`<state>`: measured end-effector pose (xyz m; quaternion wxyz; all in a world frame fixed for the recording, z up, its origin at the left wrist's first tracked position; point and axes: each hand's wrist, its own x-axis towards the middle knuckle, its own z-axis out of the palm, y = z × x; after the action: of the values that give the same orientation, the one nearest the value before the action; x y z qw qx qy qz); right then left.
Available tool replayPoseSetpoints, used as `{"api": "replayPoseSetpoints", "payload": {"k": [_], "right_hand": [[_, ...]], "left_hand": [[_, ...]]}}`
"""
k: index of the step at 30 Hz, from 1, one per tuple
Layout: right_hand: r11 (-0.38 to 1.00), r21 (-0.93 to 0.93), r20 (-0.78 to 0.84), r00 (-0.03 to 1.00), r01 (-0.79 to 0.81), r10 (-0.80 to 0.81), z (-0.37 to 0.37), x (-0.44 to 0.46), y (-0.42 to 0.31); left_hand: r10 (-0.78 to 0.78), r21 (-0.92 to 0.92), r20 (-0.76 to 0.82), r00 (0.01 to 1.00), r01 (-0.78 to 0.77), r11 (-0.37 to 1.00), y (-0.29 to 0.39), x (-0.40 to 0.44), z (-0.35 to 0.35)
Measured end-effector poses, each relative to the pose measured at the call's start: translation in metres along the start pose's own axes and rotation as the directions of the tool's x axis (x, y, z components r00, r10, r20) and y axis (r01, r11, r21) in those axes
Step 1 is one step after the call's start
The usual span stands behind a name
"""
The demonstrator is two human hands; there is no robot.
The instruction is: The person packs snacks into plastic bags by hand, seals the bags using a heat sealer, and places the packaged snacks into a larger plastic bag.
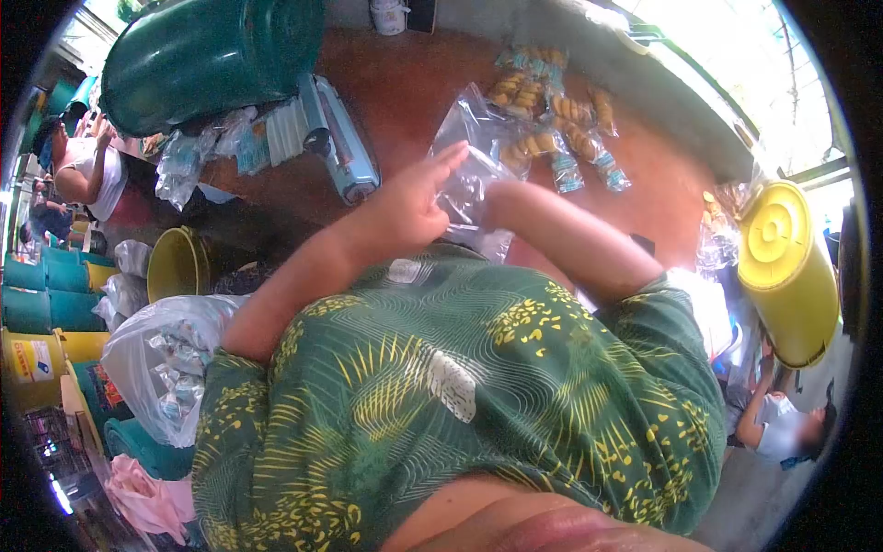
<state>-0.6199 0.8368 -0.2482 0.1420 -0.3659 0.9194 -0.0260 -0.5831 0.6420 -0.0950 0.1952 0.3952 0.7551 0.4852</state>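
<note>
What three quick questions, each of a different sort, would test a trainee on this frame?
1. Multiple choice: the bag in front of the person is made of: A) brown paper; B) clear plastic; C) red cloth.
2. True or false: small filled packs lie on the reddish surface.
3. Short answer: which of the person's hands is nearer the large green drum?

Key: 1. B; 2. true; 3. the left hand.

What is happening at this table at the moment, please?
Someone in a green patterned shirt is handling a clear plastic bag: the left hand has its fingers extended, the right hand is blurred. Beyond it, packs of golden-brown food with blue labels lie on the reddish-brown table, and a long light-blue device rests to the left.
</note>
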Motion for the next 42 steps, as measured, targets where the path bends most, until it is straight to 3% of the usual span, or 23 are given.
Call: {"api": "replayPoseSetpoints", "payload": {"k": [3, 5, 6, 8, 10, 13, 17, 20, 23, 24, 26, 27, 28, 30, 31, 32, 33, 35, 37, 38, 39, 41, 42], "right_hand": [[0.977, 0.188, 0.315, 0.948, -0.101, 0.037, -0.107, -0.036, -0.013], [0.985, 0.138, 0.311, 0.949, -0.099, 0.052, -0.134, -0.033, -0.004], [0.989, 0.114, 0.297, 0.953, -0.094, 0.056, -0.146, -0.028, 0.001], [0.993, 0.094, 0.274, 0.961, -0.074, 0.046, -0.165, -0.021, 0.009], [0.994, 0.098, 0.258, 0.966, -0.056, 0.029, -0.179, -0.016, 0.015], [0.989, 0.145, 0.236, 0.972, -0.020, -0.015, -0.192, -0.017, 0.014], [0.958, 0.281, 0.190, 0.976, 0.048, -0.104, -0.213, -0.032, 0.005], [0.857, 0.500, 0.021, 0.988, 0.124, -0.155, -0.235, -0.060, 0.002], [0.695, 0.710, -0.258, 0.961, 0.115, 0.105, -0.225, -0.079, 0.034], [0.634, 0.763, -0.345, 0.910, 0.129, 0.230, -0.212, -0.078, 0.054], [0.838, 0.494, -0.339, 0.836, -0.231, 0.431, -0.137, -0.062, 0.116], [0.777, 0.612, -0.419, 0.774, -0.146, 0.475, -0.082, -0.060, 0.137], [0.697, 0.391, -0.211, 0.678, -0.601, 0.704, -0.067, -0.063, 0.121], [0.661, 0.433, -0.078, 0.705, -0.613, 0.705, -0.006, -0.068, 0.108], [0.822, -0.074, -0.276, 0.804, -0.564, 0.527, 0.020, -0.072, 0.093], [0.765, 0.172, -0.235, 0.728, -0.621, 0.644, 0.010, -0.078, 0.063], [0.786, 0.227, -0.326, 0.716, -0.575, 0.618, 0.039, -0.080, 0.067], [0.658, 0.490, -0.312, 0.590, -0.572, 0.745, 0.017, -0.087, 0.035], [0.561, 0.506, -0.315, 0.465, -0.656, 0.827, 0.018, -0.100, 0.068], [0.479, 0.422, -0.429, 0.296, -0.769, 0.853, 0.028, -0.107, 0.080], [0.386, 0.471, -0.357, 0.229, -0.793, 0.906, 0.029, -0.115, 0.093], [0.378, 0.481, -0.302, 0.256, -0.791, 0.918, 0.057, -0.126, 0.130], [0.372, 0.499, -0.253, 0.279, -0.783, 0.926, 0.068, -0.127, 0.146]], "left_hand": [[0.046, -0.008, -0.001, 0.999, -0.046, 0.999, -0.017, 0.017, -0.009], [0.072, 0.135, 0.002, 0.997, -0.072, 0.988, -0.001, 0.036, -0.026], [0.066, 0.032, -0.034, 0.997, -0.065, 0.997, -0.001, 0.044, -0.029], [0.017, 0.078, -0.055, 0.998, -0.013, 0.997, 0.012, 0.058, -0.044], [-0.094, -0.004, -0.031, 0.995, 0.094, 0.996, 0.007, 0.072, -0.053], [-0.014, -0.068, -0.081, 0.997, 0.008, 0.998, -0.005, 0.073, -0.045], [0.151, 0.055, -0.142, 0.978, -0.145, 0.988, -0.035, 0.073, -0.044], [0.165, 0.122, -0.140, 0.976, -0.148, 0.981, -0.042, 0.061, -0.054], [0.092, 0.173, -0.192, 0.977, -0.058, 0.983, -0.044, 0.044, -0.053], [0.021, -0.070, -0.168, 0.986, -0.033, 0.997, -0.039, 0.033, -0.050], [0.077, 0.031, -0.149, 0.986, -0.073, 0.997, -0.028, 0.020, -0.049], [0.104, 0.081, -0.136, 0.985, -0.094, 0.992, -0.020, 0.014, -0.048], [0.100, 0.087, -0.140, 0.985, -0.088, 0.992, -0.006, 0.003, -0.048], [0.129, 0.025, -0.144, 0.981, -0.127, 0.992, -0.002, -0.001, -0.046], [0.139, -0.011, -0.146, 0.980, -0.142, 0.990, 0.000, -0.005, -0.043], [0.008, -0.320, -0.116, 0.993, -0.045, 0.946, 0.011, -0.008, -0.040], [-0.014, -0.389, -0.100, 0.995, -0.026, 0.921, 0.020, -0.011, -0.039], [-0.054, -0.515, -0.053, 0.997, 0.019, 0.857, 0.033, -0.021, -0.039], [-0.048, -0.532, -0.028, 0.998, 0.026, 0.846, 0.033, -0.024, -0.036], [-0.042, -0.541, -0.018, 0.999, 0.026, 0.841, 0.032, -0.024, -0.035], [-0.044, -0.381, -0.032, 0.999, 0.029, 0.924, 0.024, -0.025, -0.036], [-0.034, -0.028, -0.059, 0.998, 0.033, 0.999, 0.002, -0.029, -0.041], [-0.065, -0.028, -0.068, 0.996, 0.063, 0.998, 0.000, -0.035, -0.043]]}}
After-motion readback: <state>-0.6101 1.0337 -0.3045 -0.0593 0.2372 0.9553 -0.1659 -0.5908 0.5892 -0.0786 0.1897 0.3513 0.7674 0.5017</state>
